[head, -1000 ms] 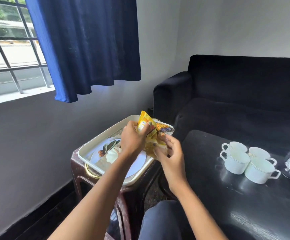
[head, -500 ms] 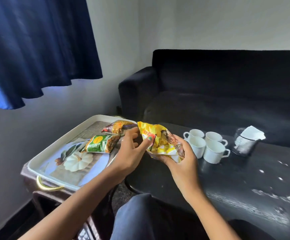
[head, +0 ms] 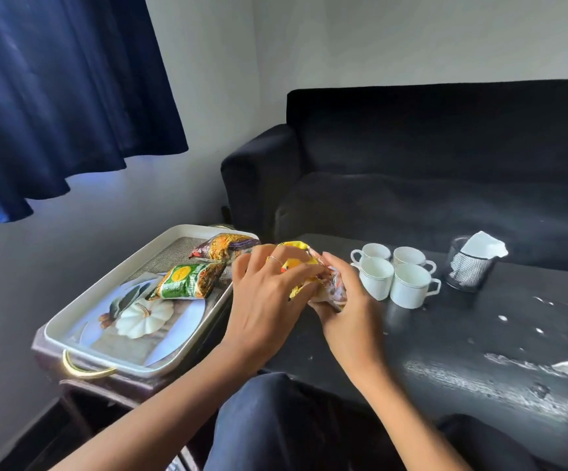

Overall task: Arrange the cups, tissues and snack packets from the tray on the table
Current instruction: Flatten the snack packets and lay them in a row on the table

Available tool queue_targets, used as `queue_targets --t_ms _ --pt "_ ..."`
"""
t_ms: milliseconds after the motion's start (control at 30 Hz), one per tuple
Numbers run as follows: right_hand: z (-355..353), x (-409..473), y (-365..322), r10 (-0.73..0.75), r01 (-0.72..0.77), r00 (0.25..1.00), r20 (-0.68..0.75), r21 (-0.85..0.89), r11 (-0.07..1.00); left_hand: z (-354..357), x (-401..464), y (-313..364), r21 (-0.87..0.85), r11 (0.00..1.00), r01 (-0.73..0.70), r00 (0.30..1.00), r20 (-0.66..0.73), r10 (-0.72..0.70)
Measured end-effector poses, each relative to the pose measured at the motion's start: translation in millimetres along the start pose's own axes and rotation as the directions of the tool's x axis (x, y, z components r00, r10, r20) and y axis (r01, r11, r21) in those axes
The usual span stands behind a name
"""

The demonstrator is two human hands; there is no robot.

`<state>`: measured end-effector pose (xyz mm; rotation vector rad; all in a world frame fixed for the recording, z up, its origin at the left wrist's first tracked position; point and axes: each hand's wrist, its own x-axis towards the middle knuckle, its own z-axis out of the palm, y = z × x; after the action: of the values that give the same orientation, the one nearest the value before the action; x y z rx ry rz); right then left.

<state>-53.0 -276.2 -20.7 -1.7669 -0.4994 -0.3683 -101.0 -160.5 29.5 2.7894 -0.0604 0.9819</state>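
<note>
- Both hands hold the yellow packet (head: 296, 266) betw. them, above the near-left edge of the black tabletop (head: 445, 334), just left of the cups.
- Left hand (head: 265, 300): lies over the packet from the left, fingers (head: 296, 270) spread and bent across its top; ring on one finger. Clamped on the packet.
- Right hand (head: 347, 311): holds the packet's right end from below/behind, fingers curled round the crumpled foil; thumb on top.
- Tray (head: 72, 321): cream, gold handle at near end, sits on a small brown side stand left of the tabletop. Pumpkin picture printed on its floor.
- 2 packets in the tray: green packet (head: 187, 282) mid-tray, lying flat; orange packet (head: 224, 249) at the far end, near the rim. The two lie just beside each other.
- Cups (head: 394, 275): 4 white, upright, bunched 2x2 on the tabletop, touching or nearly so; handles point outward.
- Holder (head: 467, 271): black mesh, right of the cups, close but apart; white tissue (head: 483, 245) sticks out of its top.
- Tabletop has white scuffs and glare on the right side.
- Black sofa (head: 445, 164) behind the tabletop; blue curtain (head: 55, 96) upper left.
- Person's knees in dark trousers at the bottom edge.
</note>
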Motion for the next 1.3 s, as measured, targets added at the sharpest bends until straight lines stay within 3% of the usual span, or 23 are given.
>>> queue_targets --t_ms 300,567,800,933,967,1033,1067,1100,1167,1233,1267,1300 --pt "6 -6 -2 -0.061 0.062 0.998 0.009 -0.157 0.986 -6 4 -3 0.116 0.984 -0.132 0.973 -0.174 0.151" --pt "3 1 -2 -0.166 0.119 0.978 -0.129 -0.309 0.943 -8 6 -3 0.255 0.934 -0.252 0.928 -0.211 0.308" --pt "0 8 -1 -0.239 0.141 0.960 -0.145 -0.487 0.862 -6 5 -5 0.373 0.883 -0.284 0.903 -0.206 0.377" --pt "0 9 0 -0.237 0.121 0.959 -0.158 -0.526 0.842 -4 5 -1 0.365 0.899 -0.242 0.923 -0.198 0.329" --pt "1 8 2 -0.221 0.115 0.964 -0.146 -0.522 0.845 -4 4 2 0.295 0.935 -0.199 0.948 -0.185 0.260" --pt "3 6 6 -0.157 0.067 0.978 -0.140 -0.502 0.862 -4 1 7 -0.004 1.000 0.008 0.993 -0.121 -0.008" --pt "4 5 8 -0.121 0.031 0.981 -0.153 -0.493 0.869 -4 -1 7 -0.191 0.968 0.162 0.984 -0.043 -0.173" --pt "5 4 9 -0.098 0.006 0.982 -0.163 -0.488 0.873 -3 -2 7 -0.361 0.872 0.329 0.943 0.078 -0.324" --pt "7 1 9 -0.105 0.017 0.983 -0.153 -0.490 0.871 -2 0 6 -0.487 0.601 0.634 0.773 0.396 -0.495" --pt "10 -2 7 -0.134 0.054 0.983 -0.126 -0.498 0.866 1 4 8 -0.449 0.323 0.833 0.553 0.700 -0.453" --pt "12 -5 5 -0.147 0.076 0.984 -0.104 -0.500 0.863 4 3 10 -0.437 0.196 0.878 0.479 0.787 -0.389" --pt "15 -8 4 -0.164 0.103 0.983 -0.080 -0.502 0.859 8 1 12 -0.464 0.102 0.880 0.469 0.813 -0.346"
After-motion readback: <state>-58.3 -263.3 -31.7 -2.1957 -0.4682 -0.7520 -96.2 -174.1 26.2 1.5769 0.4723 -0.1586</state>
